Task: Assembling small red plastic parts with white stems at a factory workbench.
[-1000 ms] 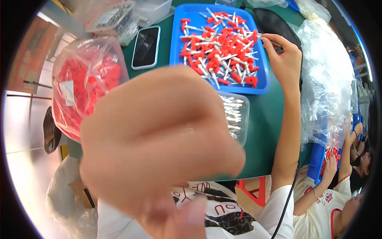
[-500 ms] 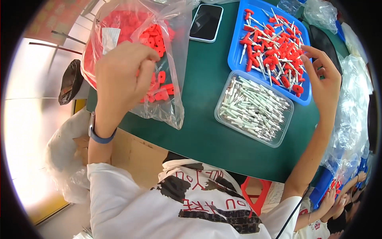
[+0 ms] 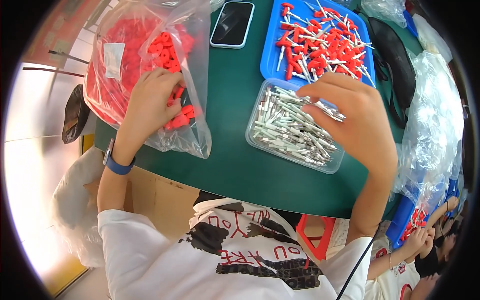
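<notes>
My left hand [image 3: 156, 102] reaches into the open mouth of a clear plastic bag [image 3: 197, 135] of small red plastic handles [image 3: 167, 52]. Its thumb and curled forefinger close around a red handle [image 3: 178, 93], though the other fingertips are hidden. My right hand [image 3: 355, 117] hovers over a clear plastic box [image 3: 252, 132] full of pale green and white rods with metal tips [image 3: 292, 130]. Thumb and forefinger are apart there, with nothing visible between them. Behind the box, a blue tray [image 3: 272, 42] holds many red handles with rods fitted in them [image 3: 325, 42].
A phone [image 3: 232, 25] lies on the green table [image 3: 227, 100] between bag and tray. To the right are a black pouch [image 3: 395, 65] and clear plastic bags [image 3: 435, 110]. Another person's hands [image 3: 417, 242] are beside a blue tray [image 3: 400, 222] at the lower right.
My right hand has come left and nearer, from the blue tray's right edge to above the box of rods. My left hand has moved down onto red handles near the bag's mouth. The view has shifted slightly.
</notes>
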Motion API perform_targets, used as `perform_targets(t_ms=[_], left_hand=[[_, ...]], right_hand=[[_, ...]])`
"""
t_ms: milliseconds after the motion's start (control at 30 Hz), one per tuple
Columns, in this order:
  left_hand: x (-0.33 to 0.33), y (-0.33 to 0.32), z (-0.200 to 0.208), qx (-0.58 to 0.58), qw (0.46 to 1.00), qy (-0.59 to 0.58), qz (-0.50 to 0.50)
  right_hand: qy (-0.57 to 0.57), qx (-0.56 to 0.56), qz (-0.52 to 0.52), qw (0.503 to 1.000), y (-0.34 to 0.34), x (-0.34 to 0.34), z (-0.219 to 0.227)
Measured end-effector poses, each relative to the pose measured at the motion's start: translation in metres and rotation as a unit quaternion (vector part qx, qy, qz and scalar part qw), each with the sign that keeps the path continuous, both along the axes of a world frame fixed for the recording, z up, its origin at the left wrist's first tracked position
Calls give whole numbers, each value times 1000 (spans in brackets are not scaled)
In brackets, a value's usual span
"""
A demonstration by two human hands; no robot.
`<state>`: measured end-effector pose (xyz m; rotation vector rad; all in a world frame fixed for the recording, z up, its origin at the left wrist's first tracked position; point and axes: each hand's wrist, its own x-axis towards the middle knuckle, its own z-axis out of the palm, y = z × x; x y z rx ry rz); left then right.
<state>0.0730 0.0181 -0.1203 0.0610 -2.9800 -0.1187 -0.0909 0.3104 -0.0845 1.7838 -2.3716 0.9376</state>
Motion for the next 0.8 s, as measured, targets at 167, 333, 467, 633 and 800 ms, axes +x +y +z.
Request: perform_targets(t_ms=[167, 333, 467, 633, 800], left_hand=[[2, 3, 2, 36, 999, 27, 16], [8, 0, 21, 232, 961, 136, 65], [14, 1, 39, 537, 822, 181, 56], [-15, 42, 67, 549, 828, 112, -17], [-82, 91, 88, 589, 778, 100, -193]], right_hand=[[37, 121, -13, 992, 0, 8, -9], [27, 143, -40, 989, -1, 8, -12], [14, 127, -27, 991, -7, 9, -17], [73, 56, -1, 996, -14, 7, -21], [140, 112, 46, 983, -18, 16, -18]])
